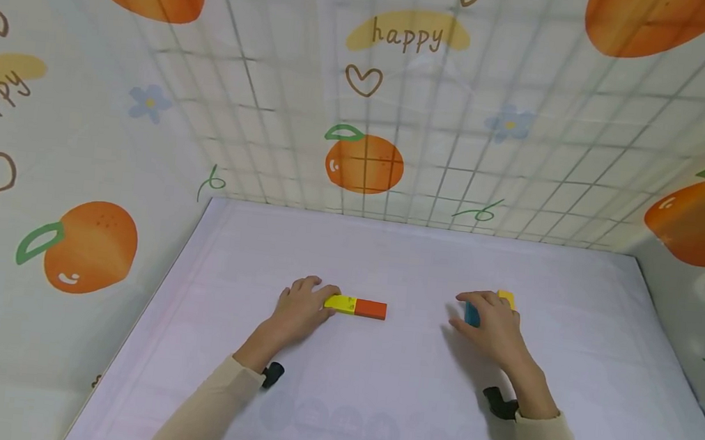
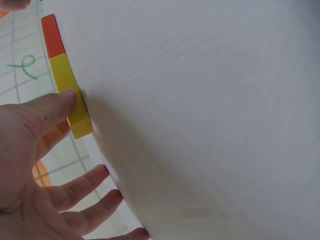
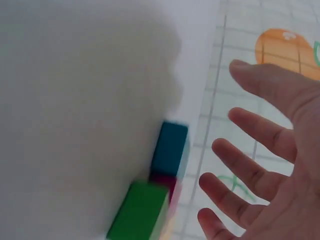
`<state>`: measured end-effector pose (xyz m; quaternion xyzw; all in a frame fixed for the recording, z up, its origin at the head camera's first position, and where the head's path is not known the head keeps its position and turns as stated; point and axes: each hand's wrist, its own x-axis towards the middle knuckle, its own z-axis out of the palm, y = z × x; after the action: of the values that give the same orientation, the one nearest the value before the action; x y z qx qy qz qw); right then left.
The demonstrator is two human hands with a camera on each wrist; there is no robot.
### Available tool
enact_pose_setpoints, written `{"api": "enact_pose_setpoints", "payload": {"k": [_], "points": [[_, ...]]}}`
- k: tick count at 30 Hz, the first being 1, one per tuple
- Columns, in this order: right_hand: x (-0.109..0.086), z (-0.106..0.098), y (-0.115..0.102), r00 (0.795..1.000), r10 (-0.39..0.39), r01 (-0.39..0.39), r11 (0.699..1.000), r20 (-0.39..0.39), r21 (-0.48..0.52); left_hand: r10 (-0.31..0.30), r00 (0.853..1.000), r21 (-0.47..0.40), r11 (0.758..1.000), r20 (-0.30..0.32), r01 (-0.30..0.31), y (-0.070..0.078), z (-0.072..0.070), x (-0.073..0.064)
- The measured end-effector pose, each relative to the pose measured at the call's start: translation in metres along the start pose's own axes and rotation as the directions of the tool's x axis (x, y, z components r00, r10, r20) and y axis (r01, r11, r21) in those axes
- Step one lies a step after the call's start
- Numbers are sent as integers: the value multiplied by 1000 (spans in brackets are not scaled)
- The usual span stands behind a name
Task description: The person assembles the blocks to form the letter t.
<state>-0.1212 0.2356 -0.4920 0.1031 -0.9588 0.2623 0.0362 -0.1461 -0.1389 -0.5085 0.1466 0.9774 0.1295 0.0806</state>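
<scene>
At the middle of the white surface [image 1: 413, 386], I have the left grip [image 1: 302, 308] pinching the left end of a yellow block [image 1: 341, 304], thumb on the near side, index finger on the far side. The block is a smooth, straight-edged bar; a red block [image 1: 371, 310] of like section abuts its right end. The three other left fingers are spread, tips down by the surface. The left forearm enters from the lower left. The pair's long axis runs left to right, red end toward the right grip [image 1: 495, 332].

The right grip is released: thumb and fingers apart over a blue block [image 3: 170, 149], a magenta block [image 3: 164, 181] and a green block [image 3: 140, 212], set in a close row. A second yellow block [image 1: 506, 298] shows just beyond the right fingers.
</scene>
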Motion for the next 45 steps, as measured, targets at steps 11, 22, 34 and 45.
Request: {"api": "enact_pose_setpoints", "payload": {"k": [11,22,34,45], "points": [[-1,-11,26,997,59,-60,998,54,26,2,1000,-12,1000,1,-2,2,-3,-1],[0,-14,44,988,68,-65,997,139,-29,4,1000,-12,1000,1,-4,-1,1,0],[4,-16,47,978,93,-83,994,187,-65,6,1000,-10,1000,-4,-6,1,0,-2],[5,-17,45,979,93,-83,995,181,-62,-6,1000,-10,1000,-2,6,2,0,-2]]}}
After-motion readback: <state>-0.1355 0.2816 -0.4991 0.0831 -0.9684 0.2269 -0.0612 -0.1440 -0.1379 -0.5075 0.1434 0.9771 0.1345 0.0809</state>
